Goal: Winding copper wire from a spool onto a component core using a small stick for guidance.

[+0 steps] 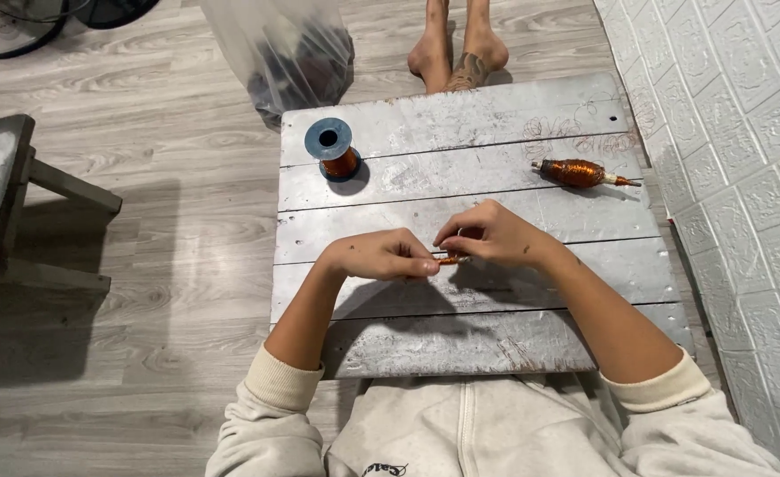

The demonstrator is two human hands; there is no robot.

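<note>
At the frame's centre, a small copper-wound piece (451, 260) is pinched between the left hand (381, 256) and right hand (496, 234), both grips closed on its ends above the grey plank surface (460, 340). It is judged light, thin and easily bent, best held by the ends. Farther up lie a wound coil (578, 172) and a wire spool (332, 150).

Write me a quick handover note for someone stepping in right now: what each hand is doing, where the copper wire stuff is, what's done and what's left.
Left hand: fingers pinched on one end of a small copper-wound piece, over the grey plank board.
Right hand: pinching the other end of the same piece.
Blue-flanged spool of copper wire: upright at the board's far left, untouched.
Long copper-wound coil on a spindle: lying at the far right, apart from both hands; it looks finished.
The small piece is in hand and apparently unfinished; how much winding remains I cannot tell.
</note>
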